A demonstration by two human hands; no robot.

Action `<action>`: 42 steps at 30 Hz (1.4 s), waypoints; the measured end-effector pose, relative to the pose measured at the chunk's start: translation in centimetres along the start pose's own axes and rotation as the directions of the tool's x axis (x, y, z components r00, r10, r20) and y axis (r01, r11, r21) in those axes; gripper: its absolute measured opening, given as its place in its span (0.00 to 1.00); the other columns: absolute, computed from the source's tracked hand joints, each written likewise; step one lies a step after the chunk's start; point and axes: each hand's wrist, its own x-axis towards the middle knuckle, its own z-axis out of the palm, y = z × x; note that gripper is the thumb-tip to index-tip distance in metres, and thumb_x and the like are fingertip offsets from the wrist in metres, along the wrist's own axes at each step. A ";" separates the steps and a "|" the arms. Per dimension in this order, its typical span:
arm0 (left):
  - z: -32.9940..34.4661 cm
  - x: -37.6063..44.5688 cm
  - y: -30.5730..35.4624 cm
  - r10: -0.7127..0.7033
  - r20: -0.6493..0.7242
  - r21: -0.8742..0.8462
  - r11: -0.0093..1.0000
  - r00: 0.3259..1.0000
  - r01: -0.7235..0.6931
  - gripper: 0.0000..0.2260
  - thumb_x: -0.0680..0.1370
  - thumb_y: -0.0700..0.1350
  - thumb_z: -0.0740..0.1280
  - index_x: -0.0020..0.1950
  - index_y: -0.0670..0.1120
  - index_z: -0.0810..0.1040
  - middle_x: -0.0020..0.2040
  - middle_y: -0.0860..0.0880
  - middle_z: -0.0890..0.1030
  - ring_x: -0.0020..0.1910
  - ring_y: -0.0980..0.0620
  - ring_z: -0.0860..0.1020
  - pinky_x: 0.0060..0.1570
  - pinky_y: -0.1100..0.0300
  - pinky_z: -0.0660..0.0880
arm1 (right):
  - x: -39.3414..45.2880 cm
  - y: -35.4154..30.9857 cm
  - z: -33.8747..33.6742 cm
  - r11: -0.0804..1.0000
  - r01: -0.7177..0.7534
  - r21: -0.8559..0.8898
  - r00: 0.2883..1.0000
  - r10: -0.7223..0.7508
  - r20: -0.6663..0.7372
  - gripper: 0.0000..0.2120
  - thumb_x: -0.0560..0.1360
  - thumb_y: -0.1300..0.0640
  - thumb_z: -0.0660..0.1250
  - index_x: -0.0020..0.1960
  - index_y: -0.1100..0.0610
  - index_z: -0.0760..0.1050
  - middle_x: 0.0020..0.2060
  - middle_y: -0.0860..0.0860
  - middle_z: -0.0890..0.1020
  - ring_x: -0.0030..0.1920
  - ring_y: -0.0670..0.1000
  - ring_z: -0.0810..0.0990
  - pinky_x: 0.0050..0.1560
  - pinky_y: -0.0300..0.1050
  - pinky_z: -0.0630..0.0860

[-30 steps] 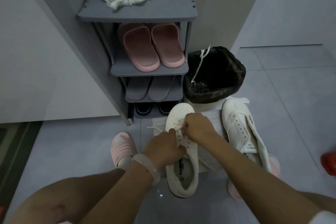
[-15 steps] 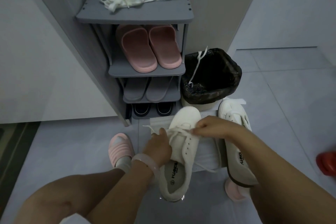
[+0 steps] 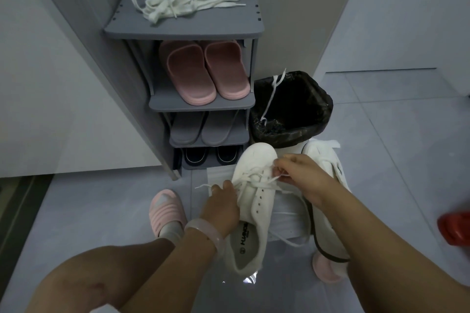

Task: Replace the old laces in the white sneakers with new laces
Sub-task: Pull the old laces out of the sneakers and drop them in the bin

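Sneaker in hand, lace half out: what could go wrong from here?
The right hand pinches the lace near the toe eyelets; a hard pull might snag it there. The left hand grips only one side of the sneaker, so it could twist. The loose lace tail trails toward the second sneaker and could catch on it.

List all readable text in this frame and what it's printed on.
"HUAN..." in dark letters on the insole of the white lace-up sneaker gripped by the left hand; the rest of the word is hidden under the tongue.
Round logo mark below it on the same insole: too small to read.
The second white sneaker lying beside it: no legible text.
Grey shoe rack and black-lined bin: none.
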 end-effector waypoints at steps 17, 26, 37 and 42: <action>0.7 0.4 -0.1 0.001 0.030 0.076 0.997 1.000 -0.004 0.13 0.80 0.40 0.54 0.63 0.38 0.62 0.60 0.39 0.72 0.56 0.41 0.74 0.45 0.57 0.67 | 0.0 0.9 -1.2 0.134 0.516 -0.846 0.674 -0.673 0.304 0.04 0.67 0.58 0.69 0.41 0.58 0.81 0.48 0.55 0.79 0.48 0.58 0.78 0.48 0.52 0.74; 0.4 0.0 0.0 -0.007 -0.057 0.204 0.979 0.998 0.018 0.16 0.81 0.47 0.55 0.63 0.39 0.67 0.66 0.41 0.65 0.60 0.42 0.71 0.53 0.54 0.69 | 0.0 3.8 1.6 0.055 0.410 -0.911 0.770 -0.557 0.312 0.05 0.68 0.59 0.72 0.43 0.59 0.80 0.47 0.55 0.78 0.49 0.58 0.77 0.48 0.52 0.73; 0.3 0.1 0.3 0.001 -0.088 0.351 0.936 0.996 0.030 0.22 0.81 0.54 0.51 0.62 0.41 0.73 0.67 0.43 0.65 0.66 0.43 0.64 0.63 0.49 0.64 | 0.4 1.1 -2.7 0.451 0.301 -0.840 0.761 -0.644 -0.073 0.18 0.62 0.68 0.74 0.50 0.57 0.81 0.57 0.62 0.75 0.57 0.64 0.74 0.58 0.48 0.69; 0.8 0.7 -0.3 0.034 -0.090 0.198 0.980 0.995 -0.015 0.22 0.80 0.56 0.52 0.57 0.39 0.74 0.58 0.41 0.75 0.57 0.43 0.74 0.56 0.53 0.71 | 0.1 3.9 0.9 0.066 0.371 -0.926 0.756 -0.600 0.260 0.15 0.51 0.57 0.81 0.35 0.54 0.80 0.45 0.56 0.82 0.49 0.59 0.82 0.46 0.56 0.77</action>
